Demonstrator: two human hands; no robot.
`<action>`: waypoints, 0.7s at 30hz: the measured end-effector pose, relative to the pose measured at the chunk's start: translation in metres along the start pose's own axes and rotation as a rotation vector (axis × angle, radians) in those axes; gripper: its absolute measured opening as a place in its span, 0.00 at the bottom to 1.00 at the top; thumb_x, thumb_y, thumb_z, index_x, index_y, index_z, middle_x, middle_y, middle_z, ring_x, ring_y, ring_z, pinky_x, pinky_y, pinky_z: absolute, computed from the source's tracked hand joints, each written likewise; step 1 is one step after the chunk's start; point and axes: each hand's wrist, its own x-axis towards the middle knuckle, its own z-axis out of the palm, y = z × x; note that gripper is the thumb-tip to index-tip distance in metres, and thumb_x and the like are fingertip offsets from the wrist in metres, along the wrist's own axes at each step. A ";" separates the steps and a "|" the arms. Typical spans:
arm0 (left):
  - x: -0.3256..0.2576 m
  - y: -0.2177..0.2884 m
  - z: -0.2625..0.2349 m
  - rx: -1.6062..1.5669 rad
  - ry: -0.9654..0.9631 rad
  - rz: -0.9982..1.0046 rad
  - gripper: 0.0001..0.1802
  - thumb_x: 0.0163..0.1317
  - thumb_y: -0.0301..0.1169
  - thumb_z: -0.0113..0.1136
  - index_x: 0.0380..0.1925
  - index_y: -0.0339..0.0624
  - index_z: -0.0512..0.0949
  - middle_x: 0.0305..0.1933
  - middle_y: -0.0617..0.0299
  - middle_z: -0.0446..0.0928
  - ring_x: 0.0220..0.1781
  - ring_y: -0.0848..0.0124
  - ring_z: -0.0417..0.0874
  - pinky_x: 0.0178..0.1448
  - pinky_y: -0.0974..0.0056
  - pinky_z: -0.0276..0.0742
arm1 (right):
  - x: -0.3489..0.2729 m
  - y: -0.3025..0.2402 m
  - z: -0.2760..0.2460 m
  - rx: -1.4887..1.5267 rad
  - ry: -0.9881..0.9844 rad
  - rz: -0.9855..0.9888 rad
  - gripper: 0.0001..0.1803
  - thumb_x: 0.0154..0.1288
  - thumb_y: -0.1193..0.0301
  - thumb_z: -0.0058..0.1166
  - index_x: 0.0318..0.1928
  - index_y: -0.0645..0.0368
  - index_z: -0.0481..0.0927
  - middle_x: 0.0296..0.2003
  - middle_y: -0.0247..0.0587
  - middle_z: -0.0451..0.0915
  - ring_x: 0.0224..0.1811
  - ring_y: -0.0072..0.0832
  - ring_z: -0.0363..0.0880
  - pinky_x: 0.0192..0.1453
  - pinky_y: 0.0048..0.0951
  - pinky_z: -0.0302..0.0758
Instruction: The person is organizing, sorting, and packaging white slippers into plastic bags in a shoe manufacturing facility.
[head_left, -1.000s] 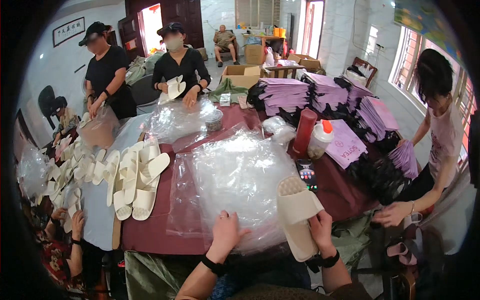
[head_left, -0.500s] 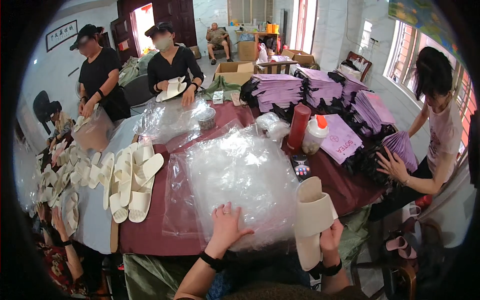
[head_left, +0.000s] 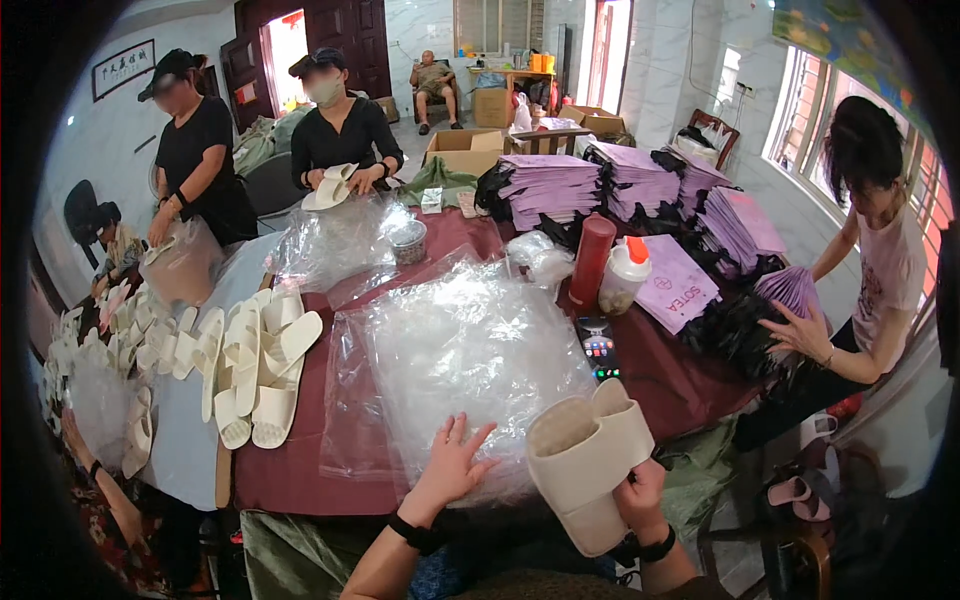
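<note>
Crowded around a long worktable (head_left: 300, 480) with a maroon cover, several people pack cream slippers in a tiled room. At the far left, rows of loose cream slippers (head_left: 250, 360) lie sole-up and side by side on the paler end of the table, near two people in black who stand handling more of them.

Toward the middle, the left hand (head_left: 452, 462) lies flat with fingers spread on the near edge of a stack of clear plastic bags (head_left: 470, 360), pressing down without gripping anything. The bags look thin, limp and slippery; a single sheet would likely best be pinched at its open edge, since a flat palm tends to drag several together.

Just right of it, the right hand (head_left: 640, 495) is closed around the heel end of a pair of cream slippers (head_left: 585, 465), held upright at the table's near edge with the toe straps uppermost. They look light, foamy and slightly bendable, easy to squeeze as a pair.

Beyond, a phone (head_left: 597, 345), a red bottle (head_left: 592, 262) and a white bottle (head_left: 626, 275) stand before stacks of purple packets (head_left: 550, 185), which a person at the far right sorts.

Compared with half a second ago, the left hand has barely shifted on the bags, while the held pair sits higher and more tilted.
</note>
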 end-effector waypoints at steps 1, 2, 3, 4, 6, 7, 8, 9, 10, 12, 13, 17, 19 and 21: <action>0.001 0.003 -0.002 -0.051 -0.002 -0.020 0.30 0.65 0.49 0.54 0.65 0.52 0.68 0.70 0.33 0.58 0.72 0.36 0.56 0.73 0.45 0.54 | 0.000 -0.003 0.002 0.042 -0.059 0.029 0.12 0.59 0.71 0.59 0.43 0.62 0.82 0.30 0.47 0.82 0.27 0.36 0.82 0.32 0.31 0.75; 0.003 0.000 0.001 -0.051 -0.001 -0.019 0.30 0.65 0.49 0.54 0.65 0.52 0.68 0.70 0.33 0.58 0.72 0.36 0.56 0.73 0.45 0.54 | 0.001 -0.006 0.003 0.084 -0.119 0.058 0.13 0.59 0.70 0.60 0.44 0.61 0.83 0.31 0.48 0.83 0.29 0.37 0.83 0.33 0.32 0.76; 0.006 -0.003 0.003 -0.107 0.001 -0.023 0.27 0.68 0.48 0.50 0.64 0.50 0.69 0.69 0.36 0.62 0.72 0.38 0.56 0.74 0.46 0.52 | 0.001 -0.008 0.002 0.085 -0.119 0.054 0.13 0.59 0.70 0.60 0.44 0.61 0.83 0.31 0.48 0.83 0.29 0.37 0.83 0.33 0.32 0.76; 0.007 -0.005 0.004 -0.163 0.003 -0.027 0.25 0.71 0.46 0.45 0.63 0.48 0.71 0.67 0.40 0.66 0.73 0.40 0.57 0.75 0.47 0.50 | 0.003 -0.010 0.002 0.081 -0.246 -0.066 0.15 0.58 0.69 0.61 0.46 0.60 0.83 0.33 0.49 0.83 0.31 0.39 0.84 0.35 0.33 0.77; 0.009 -0.006 0.000 -0.283 -0.001 -0.038 0.24 0.72 0.45 0.42 0.63 0.48 0.70 0.66 0.40 0.67 0.71 0.40 0.60 0.74 0.48 0.51 | 0.006 -0.018 0.009 0.129 -0.354 -0.296 0.19 0.56 0.66 0.63 0.48 0.59 0.82 0.35 0.48 0.83 0.33 0.45 0.83 0.38 0.36 0.79; 0.012 -0.003 -0.004 -0.405 -0.011 -0.049 0.24 0.74 0.44 0.40 0.63 0.47 0.70 0.65 0.40 0.68 0.69 0.39 0.63 0.74 0.48 0.52 | 0.004 -0.018 0.014 0.126 -0.348 -0.296 0.19 0.56 0.66 0.63 0.48 0.59 0.82 0.35 0.48 0.83 0.33 0.45 0.83 0.38 0.36 0.79; 0.016 -0.001 -0.005 -0.407 0.008 -0.057 0.24 0.75 0.42 0.37 0.63 0.42 0.70 0.62 0.47 0.73 0.68 0.43 0.66 0.74 0.49 0.53 | 0.002 -0.014 0.019 0.082 -0.422 -0.304 0.19 0.57 0.65 0.63 0.48 0.59 0.82 0.34 0.48 0.83 0.34 0.45 0.83 0.38 0.37 0.79; 0.017 0.002 -0.011 -0.404 0.007 -0.054 0.24 0.75 0.42 0.37 0.63 0.42 0.70 0.62 0.47 0.73 0.68 0.43 0.66 0.74 0.49 0.53 | 0.001 -0.013 0.023 0.040 -0.498 -0.313 0.19 0.57 0.65 0.63 0.48 0.59 0.81 0.34 0.48 0.82 0.34 0.45 0.83 0.38 0.39 0.78; 0.017 0.006 -0.018 -0.441 0.011 -0.039 0.25 0.75 0.43 0.37 0.62 0.41 0.70 0.61 0.45 0.74 0.68 0.43 0.67 0.73 0.50 0.54 | 0.000 -0.016 0.024 -0.040 -0.559 -0.285 0.19 0.57 0.63 0.63 0.46 0.60 0.81 0.33 0.47 0.81 0.33 0.45 0.82 0.36 0.40 0.78; 0.018 0.008 -0.027 -0.474 0.021 -0.022 0.25 0.75 0.43 0.37 0.62 0.40 0.70 0.60 0.44 0.75 0.67 0.43 0.67 0.73 0.51 0.55 | -0.005 -0.009 0.029 -0.137 -0.527 -0.311 0.19 0.56 0.62 0.63 0.45 0.60 0.81 0.33 0.47 0.81 0.33 0.45 0.81 0.38 0.40 0.78; 0.019 0.006 -0.031 -0.591 -0.035 -0.082 0.26 0.75 0.43 0.37 0.63 0.39 0.69 0.60 0.42 0.74 0.68 0.45 0.67 0.72 0.53 0.57 | -0.005 -0.006 0.031 -0.234 -0.497 -0.335 0.19 0.56 0.62 0.63 0.44 0.60 0.81 0.33 0.47 0.81 0.34 0.45 0.81 0.39 0.41 0.78; 0.021 0.005 -0.050 -0.735 -0.109 -0.221 0.28 0.75 0.45 0.36 0.66 0.38 0.65 0.64 0.39 0.70 0.69 0.50 0.68 0.70 0.58 0.61 | -0.005 -0.007 0.028 -0.291 -0.438 -0.343 0.18 0.56 0.62 0.62 0.44 0.59 0.81 0.33 0.47 0.81 0.35 0.44 0.81 0.43 0.42 0.77; 0.025 0.006 -0.054 -0.750 -0.124 -0.208 0.29 0.75 0.44 0.36 0.66 0.35 0.65 0.67 0.43 0.67 0.71 0.55 0.65 0.72 0.59 0.58 | -0.009 -0.013 0.028 -0.234 -0.546 -0.421 0.18 0.57 0.62 0.62 0.44 0.59 0.81 0.34 0.46 0.81 0.37 0.45 0.81 0.45 0.43 0.76; 0.026 0.006 -0.055 -0.766 -0.138 -0.194 0.29 0.76 0.43 0.36 0.66 0.32 0.64 0.71 0.48 0.64 0.73 0.60 0.62 0.74 0.60 0.54 | -0.010 -0.017 0.034 -0.140 -0.540 -0.465 0.17 0.57 0.63 0.62 0.44 0.60 0.81 0.33 0.47 0.81 0.36 0.45 0.81 0.43 0.43 0.76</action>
